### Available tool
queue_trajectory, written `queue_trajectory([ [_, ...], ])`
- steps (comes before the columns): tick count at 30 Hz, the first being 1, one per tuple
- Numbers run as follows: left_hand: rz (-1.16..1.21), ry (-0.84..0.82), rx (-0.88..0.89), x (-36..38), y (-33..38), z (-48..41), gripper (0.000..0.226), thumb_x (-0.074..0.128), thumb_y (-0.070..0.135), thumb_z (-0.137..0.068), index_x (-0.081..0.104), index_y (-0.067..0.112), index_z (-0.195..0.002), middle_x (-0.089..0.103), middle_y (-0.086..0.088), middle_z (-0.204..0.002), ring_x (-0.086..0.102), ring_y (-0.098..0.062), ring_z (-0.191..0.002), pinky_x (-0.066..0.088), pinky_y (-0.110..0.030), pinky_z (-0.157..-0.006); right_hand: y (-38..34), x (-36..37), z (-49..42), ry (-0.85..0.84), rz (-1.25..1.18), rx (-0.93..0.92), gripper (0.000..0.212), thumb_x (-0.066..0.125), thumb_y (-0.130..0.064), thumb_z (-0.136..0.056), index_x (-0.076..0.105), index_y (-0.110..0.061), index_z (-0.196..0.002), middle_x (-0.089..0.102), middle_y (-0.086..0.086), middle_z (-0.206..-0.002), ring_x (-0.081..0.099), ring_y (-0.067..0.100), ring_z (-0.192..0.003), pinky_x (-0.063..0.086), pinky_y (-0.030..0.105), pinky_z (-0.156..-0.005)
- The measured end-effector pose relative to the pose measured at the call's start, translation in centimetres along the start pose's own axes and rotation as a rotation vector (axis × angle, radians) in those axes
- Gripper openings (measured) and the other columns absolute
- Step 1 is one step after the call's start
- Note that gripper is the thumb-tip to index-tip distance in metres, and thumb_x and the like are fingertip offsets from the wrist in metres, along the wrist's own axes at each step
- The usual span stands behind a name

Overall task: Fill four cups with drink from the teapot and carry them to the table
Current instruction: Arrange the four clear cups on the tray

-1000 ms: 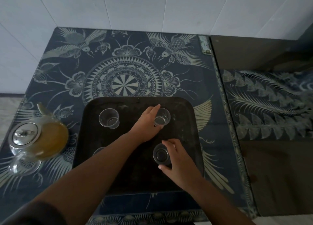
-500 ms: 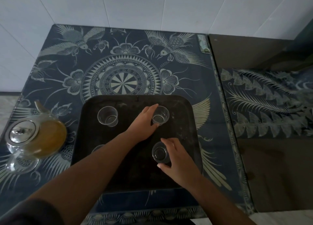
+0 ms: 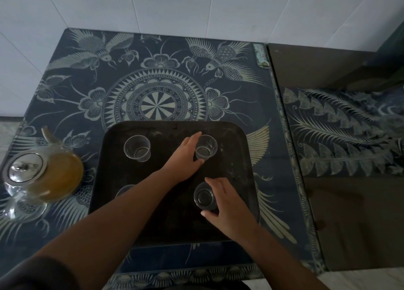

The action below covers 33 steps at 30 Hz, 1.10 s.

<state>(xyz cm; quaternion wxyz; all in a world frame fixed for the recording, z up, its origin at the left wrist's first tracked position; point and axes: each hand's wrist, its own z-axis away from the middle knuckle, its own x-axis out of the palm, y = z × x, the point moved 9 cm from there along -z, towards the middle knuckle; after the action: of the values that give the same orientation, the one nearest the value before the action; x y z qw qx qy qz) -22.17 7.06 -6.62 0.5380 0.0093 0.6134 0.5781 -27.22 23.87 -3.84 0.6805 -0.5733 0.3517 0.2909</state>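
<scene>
Left of tray [image 3: 244, 180], teapot [image 3: 43, 176], spout away

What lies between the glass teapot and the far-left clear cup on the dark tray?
In the head view, only patterned blue cloth and tray rim lie between the glass teapot and the far-left clear cup.

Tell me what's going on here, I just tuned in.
A person is arranging clear cups on a dark tray ahead of pouring. The left hand rests against the far right cup; the right hand grips the near right cup. The far left cup stands alone, and a fourth cup is mostly hidden by the left forearm. All visible cups look empty. The teapot, full of amber drink, sits untouched left of the tray.
</scene>
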Motion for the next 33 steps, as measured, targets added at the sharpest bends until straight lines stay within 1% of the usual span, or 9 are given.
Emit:
queue_trajectory([
  [4,-0.004,-0.002,-0.002,0.0,0.0,0.1,0.091,0.075,0.017,-0.092,0.018,0.025,-0.163,0.04,-0.007,-0.159,0.047,-0.022,-0.142,0.039,-0.032,-0.111,0.0,0.0,0.1,-0.001,0.0,0.001,0.085,0.077,-0.04,-0.08,0.031,-0.025,-0.15,0.037,-0.007,-0.14,0.044,0.008,-0.128,0.049,0.025,-0.099],
  [8,0.003,-0.012,-0.021,0.0,-0.3,0.3,0.094,0.076,0.017,-0.092,0.016,0.027,-0.164,0.038,-0.008,-0.16,0.05,-0.022,-0.14,0.044,-0.037,-0.114,-0.1,-0.1,0.2,0.011,0.006,-0.009,0.085,0.075,-0.044,-0.08,0.031,-0.025,-0.15,0.037,-0.006,-0.141,0.042,0.008,-0.13,0.047,0.024,-0.1],
  [12,-0.009,-0.018,-0.036,-0.1,-0.7,1.1,0.102,0.076,0.017,-0.091,0.006,0.031,-0.164,0.034,-0.008,-0.162,0.051,-0.023,-0.139,0.046,-0.045,-0.115,-0.3,-0.6,0.3,0.032,0.004,-0.001,0.08,0.067,-0.052,-0.082,0.031,-0.027,-0.149,0.036,-0.008,-0.142,0.039,0.006,-0.13,0.046,0.021,-0.099],
  [15,-0.011,-0.009,-0.024,-0.6,-0.8,1.7,0.103,0.075,0.019,-0.092,0.004,0.032,-0.164,0.033,-0.008,-0.163,0.053,-0.022,-0.135,0.048,-0.042,-0.112,-0.6,-1.2,0.3,0.05,0.003,0.025,0.076,0.058,-0.058,-0.084,0.031,-0.029,-0.148,0.035,-0.01,-0.143,0.038,0.004,-0.13,0.043,0.019,-0.097],
  [19,-0.039,0.035,-0.046,-1.7,-0.9,2.6,0.098,0.073,0.021,-0.094,0.006,0.029,-0.165,0.032,-0.007,-0.163,0.055,-0.02,-0.132,0.048,-0.035,-0.108,-1.5,-2.1,-0.2,0.067,0.018,0.035,0.071,0.054,-0.058,-0.085,0.036,-0.026,-0.145,0.036,-0.008,-0.143,0.039,0.006,-0.131,0.04,0.02,-0.099],
  [22,-0.054,0.087,-0.046,-3.0,-0.8,3.9,0.093,0.071,0.022,-0.095,0.009,0.024,-0.165,0.035,-0.007,-0.161,0.057,-0.018,-0.127,0.047,-0.031,-0.101,-2.2,-2.9,-1.0,0.073,0.043,0.037,0.062,0.057,-0.051,-0.089,0.045,-0.022,-0.143,0.039,-0.006,-0.141,0.043,0.009,-0.129,0.04,0.021,-0.101],
  [26,-0.104,0.132,-0.037,-4.8,-0.1,6.0,0.087,0.07,0.025,-0.095,0.016,0.02,-0.164,0.036,-0.007,-0.16,0.055,-0.021,-0.131,0.047,-0.034,-0.105,-3.5,-4.2,-2.1,0.069,0.064,0.014,0.055,0.059,-0.046,-0.092,0.049,-0.019,-0.139,0.043,-0.003,-0.134,0.044,0.013,-0.124,0.04,0.026,-0.101],
  [29,-0.174,0.159,-0.04,-6.1,0.7,7.6,0.082,0.069,0.027,-0.096,0.023,0.015,-0.162,0.037,-0.01,-0.161,0.054,-0.023,-0.136,0.048,-0.038,-0.111,-4.3,-5.4,-3.0,0.048,0.113,-0.014,0.052,0.06,-0.045,-0.091,0.049,-0.019,-0.136,0.045,0.0,-0.13,0.047,0.017,-0.12,0.044,0.03,-0.096],
  [33,-0.245,0.178,-0.076,-7.1,1.5,10.2,0.081,0.07,0.028,-0.095,0.026,0.015,-0.162,0.036,-0.011,-0.163,0.046,-0.027,-0.145,0.042,-0.042,-0.116,-4.9,-7.0,-3.1,0.026,0.181,-0.035,0.049,0.06,-0.044,-0.092,0.05,-0.017,-0.132,0.046,0.004,-0.129,0.048,0.02,-0.117,0.047,0.033,-0.092],
])
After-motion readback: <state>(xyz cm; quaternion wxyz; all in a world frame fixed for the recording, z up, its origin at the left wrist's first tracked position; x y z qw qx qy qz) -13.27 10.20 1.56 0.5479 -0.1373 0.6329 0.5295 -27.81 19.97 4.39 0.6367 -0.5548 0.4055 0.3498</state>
